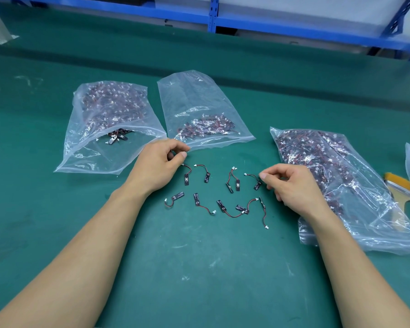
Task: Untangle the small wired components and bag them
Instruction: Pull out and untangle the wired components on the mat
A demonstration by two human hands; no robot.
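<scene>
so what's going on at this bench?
A person is sorting small wired components on the green mat; about ten lie separated between the hands. The right hand pinches the wire of one component. The left hand is curled by the middle bag, grip unclear. The left bag and right bag are fuller.

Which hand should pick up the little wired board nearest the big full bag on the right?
Right hand: its fingertips are at that wired board; the left hand is by the middle bag.

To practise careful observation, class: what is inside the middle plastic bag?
A heap of wired components lies in the middle bag by its near edge; the far part looks empty. Pieces under the heap are hidden.
</scene>
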